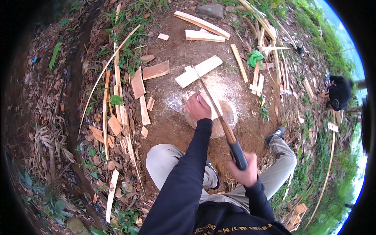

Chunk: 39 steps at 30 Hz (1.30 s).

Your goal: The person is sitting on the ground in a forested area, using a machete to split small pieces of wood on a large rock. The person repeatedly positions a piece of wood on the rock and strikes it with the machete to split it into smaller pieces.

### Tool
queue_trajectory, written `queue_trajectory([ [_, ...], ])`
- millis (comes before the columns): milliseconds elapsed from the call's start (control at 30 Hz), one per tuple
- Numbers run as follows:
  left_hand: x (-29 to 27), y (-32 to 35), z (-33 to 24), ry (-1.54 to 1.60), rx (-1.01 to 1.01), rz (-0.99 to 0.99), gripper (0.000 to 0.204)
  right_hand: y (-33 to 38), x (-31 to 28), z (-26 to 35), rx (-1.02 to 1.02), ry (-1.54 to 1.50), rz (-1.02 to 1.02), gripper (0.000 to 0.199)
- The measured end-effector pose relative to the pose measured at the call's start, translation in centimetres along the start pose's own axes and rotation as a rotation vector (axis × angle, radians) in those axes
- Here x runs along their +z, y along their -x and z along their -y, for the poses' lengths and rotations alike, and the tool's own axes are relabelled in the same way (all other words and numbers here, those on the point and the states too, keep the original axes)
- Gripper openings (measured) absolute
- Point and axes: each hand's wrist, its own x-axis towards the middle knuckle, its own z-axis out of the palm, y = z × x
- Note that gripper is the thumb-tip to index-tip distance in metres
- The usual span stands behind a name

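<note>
My right hand [244,170] is wrapped round the dark grip of a hand saw [226,129]. The tool has a wooden section above the grip and a long thin blade, seen nearly edge-on, slanting up and to the left. Beside the blade, my left hand [198,106] is closed on a pale wood block [212,105] on a round stump [230,113]; its fingertips are partly hidden. The blade passes over or against the block; which one, I cannot tell. Beyond it, a pale board [203,71] lies on sawdust-covered ground, with the blade's far end overlapping it.
Reddish-brown boards [156,70] and long wood strips [119,90] lie to the left. Farther off are pale planks [204,36] and a grey stone [210,11]. A green plastic bag [255,58] sits among strips at right, with a black bag [339,93] beyond. My legs flank the stump.
</note>
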Motion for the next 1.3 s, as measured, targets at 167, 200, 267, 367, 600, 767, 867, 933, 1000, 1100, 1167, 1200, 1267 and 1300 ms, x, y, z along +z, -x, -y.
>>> queue_trajectory([
  [167,0.2,0.1,0.2,0.034,-0.037,0.004,0.022,-4.4,2.4,-0.5,-0.044,0.003,-0.052,0.028],
  [200,0.2,0.2,0.3,0.036,-0.056,0.01,0.021,-5.7,3.0,-0.8,-0.054,0.02,-0.06,0.029],
  [267,0.0,-0.1,0.7,0.013,-0.042,0.004,0.021,-4.9,2.6,0.3,-0.049,0.06,-0.029,0.027],
  [367,0.1,0.0,-0.1,0.015,-0.023,-0.002,0.021,1.6,0.0,0.4,0.093,-0.027,0.002,0.019],
  [600,0.1,0.0,0.2,0.007,-0.055,0.023,0.021,-6.1,3.8,0.7,-0.047,0.071,-0.119,0.027],
  [767,0.0,0.1,-0.3,0.038,-0.031,0.009,0.024,2.8,0.4,2.2,0.078,0.025,-0.012,0.021],
  [867,0.3,-0.2,0.7,0.023,-0.043,-0.003,0.021,-0.1,2.1,1.9,-0.002,0.044,-0.03,0.023],
  [933,0.1,0.0,0.6,0.012,-0.062,0.011,0.021,-4.9,4.5,0.7,-0.04,0.022,-0.104,0.024],
  [1000,0.2,0.2,0.2,0.004,-0.068,0.012,0.021,-3.5,3.7,1.1,-0.033,0.048,-0.089,0.023],
  [1100,-0.1,0.5,0.3,0.012,-0.032,0.016,0.02,2.7,1.5,1.9,0.041,0.02,-0.047,0.024],
  [1167,0.0,0.2,-0.5,0.012,-0.011,0.026,0.021,3.3,0.8,2.3,0.059,0.027,-0.05,0.024],
  [1200,0.0,0.4,0.1,-0.002,-0.019,0.027,0.021,2.4,1.4,2.5,0.045,0.028,-0.051,0.024],
  [1267,0.3,-0.2,1.1,-0.025,-0.041,0.014,0.021,-1.3,3.1,2.8,-0.022,0.059,-0.063,0.024],
  [1300,0.2,0.0,0.8,0.002,-0.058,0.02,0.021,-4.0,3.9,1.6,-0.035,0.043,-0.097,0.024],
])
